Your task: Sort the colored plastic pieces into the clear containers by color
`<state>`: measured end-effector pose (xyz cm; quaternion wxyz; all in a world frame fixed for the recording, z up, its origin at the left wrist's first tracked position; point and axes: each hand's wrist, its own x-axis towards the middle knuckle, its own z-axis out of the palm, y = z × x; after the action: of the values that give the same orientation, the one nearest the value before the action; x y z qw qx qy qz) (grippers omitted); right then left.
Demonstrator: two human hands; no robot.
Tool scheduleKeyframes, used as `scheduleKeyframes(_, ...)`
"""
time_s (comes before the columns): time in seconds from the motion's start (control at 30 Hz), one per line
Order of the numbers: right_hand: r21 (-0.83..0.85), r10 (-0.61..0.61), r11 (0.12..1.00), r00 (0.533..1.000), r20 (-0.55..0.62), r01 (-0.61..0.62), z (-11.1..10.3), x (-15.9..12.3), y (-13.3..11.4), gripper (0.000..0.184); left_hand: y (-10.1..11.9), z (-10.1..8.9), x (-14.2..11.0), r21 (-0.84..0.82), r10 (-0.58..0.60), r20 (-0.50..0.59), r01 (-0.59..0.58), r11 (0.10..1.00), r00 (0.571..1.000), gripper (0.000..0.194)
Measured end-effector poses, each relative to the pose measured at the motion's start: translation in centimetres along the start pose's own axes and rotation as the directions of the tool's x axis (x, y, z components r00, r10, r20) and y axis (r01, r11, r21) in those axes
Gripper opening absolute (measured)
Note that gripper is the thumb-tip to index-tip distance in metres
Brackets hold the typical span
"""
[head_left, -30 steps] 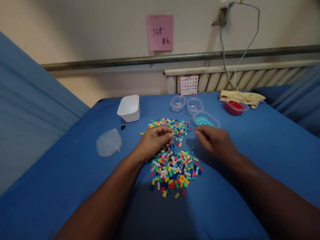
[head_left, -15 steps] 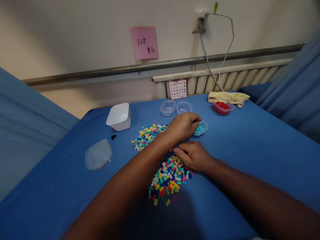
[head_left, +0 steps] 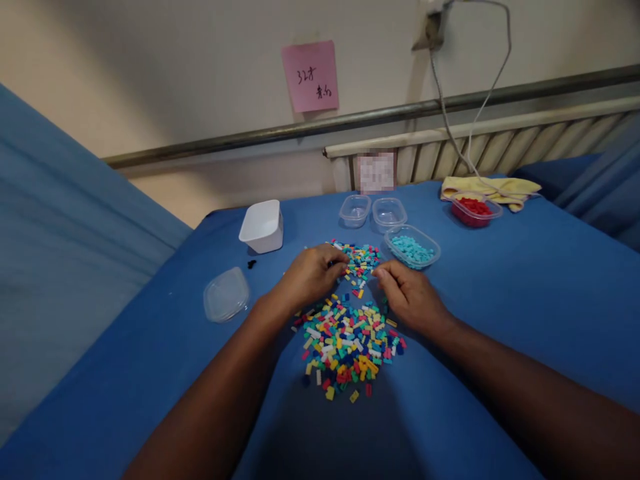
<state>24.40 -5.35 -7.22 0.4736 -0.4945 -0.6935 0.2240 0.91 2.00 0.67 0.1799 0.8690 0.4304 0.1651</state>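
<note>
Small multicoloured building bricks lie in a near pile (head_left: pixel 345 340) and a far pile (head_left: pixel 361 259) on the blue cloth. My left hand (head_left: pixel 316 270) is at the left side of the far pile, fingers curled down and closed. Anything in its fingertips is hidden. On the opposite side, my right hand (head_left: pixel 413 297) has thumb and forefinger pressed together by the pile's right edge; whatever they may pinch is too small to name. Just behind the right hand is a transparent tub of light-blue bricks (head_left: pixel 413 248).
Two transparent tubs, a left one (head_left: pixel 355 212) and a right one (head_left: pixel 389 214), stand at the back. A tub of red bricks (head_left: pixel 475 209) sits by a yellow cloth (head_left: pixel 520 190). Leftward are a white box (head_left: pixel 263 227), a transparent lid (head_left: pixel 227 295) and small black bits (head_left: pixel 251 264).
My left hand has left the tub of light-blue bricks and moved left to the far pile. My right hand has shifted slightly up and right. The camera view has turned a little left.
</note>
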Motion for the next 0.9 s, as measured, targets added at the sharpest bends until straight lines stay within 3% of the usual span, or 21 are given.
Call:
scheduleKeyframes(0.07, -0.009, -0.076, 0.997, 0.997, 0.005, 0.076, 0.3, 0.0, 0.4, 0.022, -0.1, 0.8, -1.5, 0.134, 0.009, 0.048, -0.015, 0.991, 0.999, 0.022)
scheduleKeyframes(0.2, -0.114, -0.246, 0.958, 0.957, 0.154, 0.264, 0.9, -0.1, 1.2, 0.046, 1.0, 2.2, -2.3, 0.443, -0.104, 0.109, 0.046, 0.895, 0.989, 0.028)
scheduleKeyframes(0.3, -0.194, -0.262, 0.929, 0.930, 0.256, 0.315, 1.1, 0.1, 1.5, 0.052, 1.6, 2.3, -2.3, 0.521, -0.154, 0.139, 0.060, 0.851, 0.978, 0.032)
scheduleKeyframes(0.4, -0.212, -0.242, 0.930, 0.935, 0.259, 0.300, 1.1, 0.2, 1.5, 0.038, 1.4, 2.2, -2.4, 0.520, -0.190, 0.146, 0.088, 0.850, 0.971, 0.034)
scheduleKeyframes(0.5, -0.214, -0.240, 0.930, 0.934, 0.266, 0.300, 0.9, 0.3, 1.4, 0.029, 0.8, 2.3, -3.0, 0.474, -0.146, 0.134, 0.066, 0.878, 0.980, 0.028)
scheduleKeyframes(0.73, -0.327, -0.252, 0.863, 0.889, 0.382, 0.386, 0.0, 0.1, 0.7, 0.032, -0.5, 2.1, -4.0, 0.304, -0.087, 0.020, 0.077, 0.949, 0.996, 0.032)
scheduleKeyframes(0.9, -0.400, -0.222, 0.815, 0.863, 0.454, 0.420, -0.5, 0.0, 0.0, 0.027, 0.3, 2.6, -2.5, 0.233, -0.017, -0.027, 0.023, 0.972, 0.999, 0.032)
